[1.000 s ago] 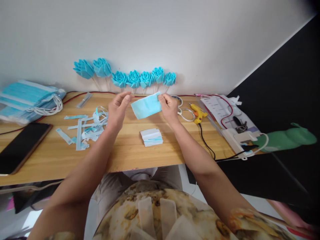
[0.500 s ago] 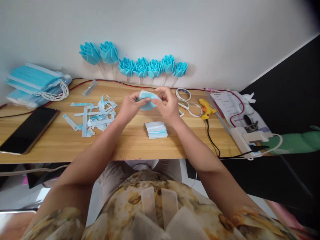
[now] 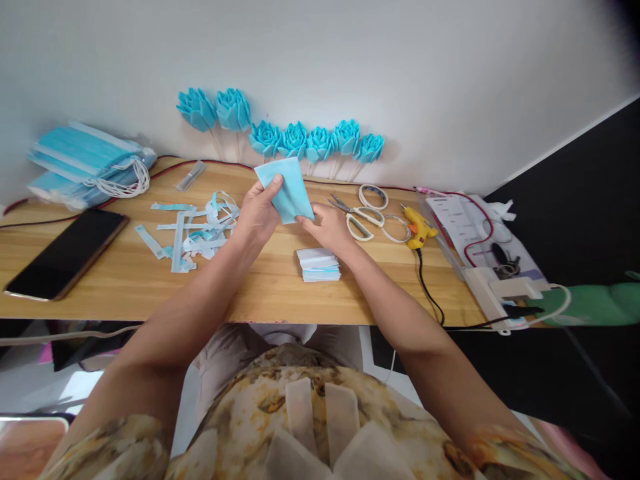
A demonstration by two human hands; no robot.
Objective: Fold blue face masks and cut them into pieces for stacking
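Note:
A light blue piece of mask fabric (image 3: 290,193), roughly rectangular and lying flat, is held up above the table between both hands. My left hand (image 3: 261,210) grips its left side, thumb on top and fingers behind. At its lower right corner my right hand (image 3: 327,227) pinches the edge between thumb and fingers. Just below, a small stack of cut fabric pieces (image 3: 320,265) rests on the table. Scissors (image 3: 363,220) with white handles lie to the right of my right hand, blades toward the back.
Blue fabric flowers (image 3: 295,139) on sticks line the wall. Cut strips (image 3: 200,230), a phone (image 3: 67,253) and a pile of masks (image 3: 90,160) are on the left. A tape roll (image 3: 373,197), yellow glue gun (image 3: 418,228), papers (image 3: 465,223) and power strip (image 3: 487,293) occupy the right.
The fabric piece, bent and folded between both hands earlier, is now opened out flat and tilted upright. My right hand has moved down to its lower corner, uncovering the scissors.

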